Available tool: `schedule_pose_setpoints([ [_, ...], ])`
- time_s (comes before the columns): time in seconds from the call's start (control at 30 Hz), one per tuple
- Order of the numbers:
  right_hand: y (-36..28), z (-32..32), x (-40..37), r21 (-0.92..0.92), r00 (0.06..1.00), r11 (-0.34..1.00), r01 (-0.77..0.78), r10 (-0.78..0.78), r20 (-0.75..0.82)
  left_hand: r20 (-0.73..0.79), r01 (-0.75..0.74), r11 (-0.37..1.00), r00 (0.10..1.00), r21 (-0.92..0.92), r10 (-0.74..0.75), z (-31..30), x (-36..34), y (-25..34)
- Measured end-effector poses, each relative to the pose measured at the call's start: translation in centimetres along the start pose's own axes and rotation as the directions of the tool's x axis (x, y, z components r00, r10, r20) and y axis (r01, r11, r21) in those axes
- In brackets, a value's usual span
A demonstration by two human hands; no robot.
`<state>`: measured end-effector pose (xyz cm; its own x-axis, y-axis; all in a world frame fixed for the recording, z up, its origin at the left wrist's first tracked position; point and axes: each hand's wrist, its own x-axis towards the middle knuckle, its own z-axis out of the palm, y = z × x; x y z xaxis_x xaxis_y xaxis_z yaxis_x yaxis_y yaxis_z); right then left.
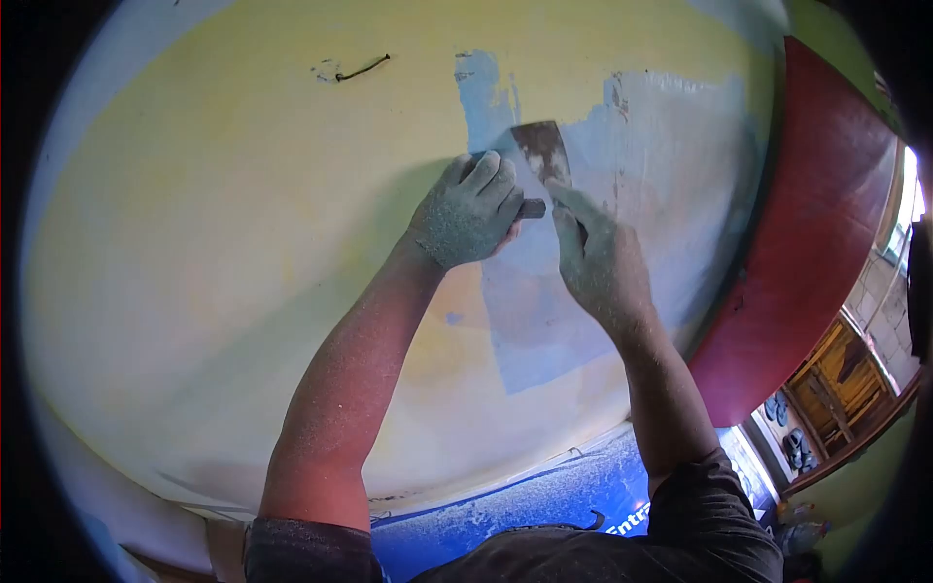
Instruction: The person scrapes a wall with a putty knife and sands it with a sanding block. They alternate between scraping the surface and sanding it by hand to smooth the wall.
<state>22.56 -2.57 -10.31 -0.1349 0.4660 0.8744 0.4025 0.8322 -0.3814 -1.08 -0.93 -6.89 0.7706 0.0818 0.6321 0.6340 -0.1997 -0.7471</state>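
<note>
Both dusty hands are raised in front of a yellow wall point(292, 175) that has a pale blue patch point(530, 340). The fingers of my left hand point(471, 209) are wrapped round a dark block point(532, 209), whose end sticks out at the right. Just to its right, my right hand point(603, 248) grips a putty knife point(542, 151) with a wide, dark blade pointing up over the blue area. Pale residue marks the blade. The underside of the block is hidden by my left hand.
A bent nail point(362, 68) sticks out of the wall at the upper left. A red panel point(792, 243) stands at the right. Beyond it are a wooden door point(838, 384) and footwear point(799, 450). A dusty blue banner point(525, 496) lies below.
</note>
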Motion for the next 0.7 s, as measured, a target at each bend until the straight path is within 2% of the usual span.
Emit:
schedule_pose_setpoints([
  [0.13,-1.5,-0.3,3.6,0.027,0.998,0.998,-0.057,0.057,-0.002,0.049,0.025,0.999,0.999,-0.037,-0.023,0.5,-0.3,0.0],
  [0.23,-1.3,-1.2,1.8,-0.001,0.999,0.999,-0.033,0.033,0.033,0.004,0.014,1.0,1.0,-0.016,-0.014,0.5,-0.2,0.0],
  [0.33,0.1,-0.6,-1.1,-0.032,0.999,0.999,-0.035,0.036,0.022,0.054,0.006,1.0,0.999,-0.001,-0.006,0.0,-0.1,0.1],
  [0.43,0.2,-0.7,1.6,-0.002,1.0,1.0,0.023,-0.023,-0.008,0.029,0.018,1.0,0.999,0.009,-0.019,0.3,-0.1,0.3],
  [0.53,-1.6,-1.4,4.7,0.04,0.997,0.996,-0.078,0.077,0.024,0.034,0.028,0.999,0.999,-0.016,-0.028,0.5,-0.2,0.1],
  [0.7,-0.3,-0.9,2.3,-0.071,0.999,0.997,0.039,-0.04,-0.014,0.001,0.009,1.0,1.0,-0.017,-0.009,-0.1,0.1,0.2],
])
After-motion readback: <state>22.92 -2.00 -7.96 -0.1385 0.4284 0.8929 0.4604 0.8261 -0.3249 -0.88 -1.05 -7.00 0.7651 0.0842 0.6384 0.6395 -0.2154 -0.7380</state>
